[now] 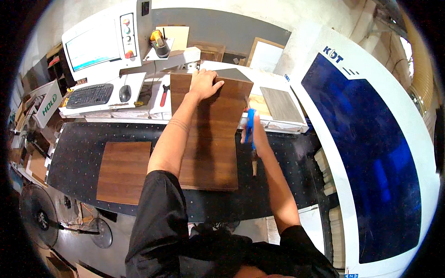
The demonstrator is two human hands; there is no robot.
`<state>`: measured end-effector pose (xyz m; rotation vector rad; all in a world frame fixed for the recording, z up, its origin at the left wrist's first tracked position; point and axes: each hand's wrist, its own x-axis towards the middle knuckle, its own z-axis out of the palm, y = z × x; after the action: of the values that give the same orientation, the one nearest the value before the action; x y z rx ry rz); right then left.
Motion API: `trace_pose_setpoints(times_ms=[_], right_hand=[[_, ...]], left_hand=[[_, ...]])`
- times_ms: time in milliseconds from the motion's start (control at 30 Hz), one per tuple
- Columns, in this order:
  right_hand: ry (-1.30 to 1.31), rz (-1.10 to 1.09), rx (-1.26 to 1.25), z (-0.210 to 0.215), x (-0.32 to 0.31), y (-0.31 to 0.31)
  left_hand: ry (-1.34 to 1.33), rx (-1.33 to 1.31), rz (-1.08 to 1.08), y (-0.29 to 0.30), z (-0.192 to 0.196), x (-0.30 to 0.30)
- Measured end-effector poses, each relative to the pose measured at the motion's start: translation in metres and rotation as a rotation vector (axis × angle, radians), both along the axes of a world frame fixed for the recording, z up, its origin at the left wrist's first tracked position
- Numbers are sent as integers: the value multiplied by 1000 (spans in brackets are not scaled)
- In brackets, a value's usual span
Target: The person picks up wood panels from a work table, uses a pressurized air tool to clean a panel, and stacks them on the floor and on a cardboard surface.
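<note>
We count two dark walnut-brown wooden panels: our left hand [203, 84] grips the large one's [211, 139] twelve o'clock edge; the smaller [124, 172] lies at nine o'clock. Our right hand [254, 134] clasps one blue-handled tool [250, 126].

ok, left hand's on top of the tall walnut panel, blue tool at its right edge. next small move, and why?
Probably draw the blue tool along the walnut panel's right edge. The left hand grips the panel's far end, bracing it on the black perforated table, and the right hand holds the tool right against that edge.
</note>
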<state>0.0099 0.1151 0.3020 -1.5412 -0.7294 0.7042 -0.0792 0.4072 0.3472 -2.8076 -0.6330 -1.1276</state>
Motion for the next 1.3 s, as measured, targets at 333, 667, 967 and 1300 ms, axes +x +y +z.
trace_pose_setpoints(times_ms=[333, 667, 967, 1300], right_hand=[[-47, -1, 114, -8, 2, 5], [173, 36, -240, -113, 5, -1], [102, -49, -62, -112, -12, 11], [185, 72, -180, -96, -48, 23]], left_hand=[[-8, 13, -3, 1, 0, 4], [-18, 30, -21, 2, -2, 7], [-21, 39, -17, -2, -3, 7], [-53, 39, -42, 4, -6, 7]])
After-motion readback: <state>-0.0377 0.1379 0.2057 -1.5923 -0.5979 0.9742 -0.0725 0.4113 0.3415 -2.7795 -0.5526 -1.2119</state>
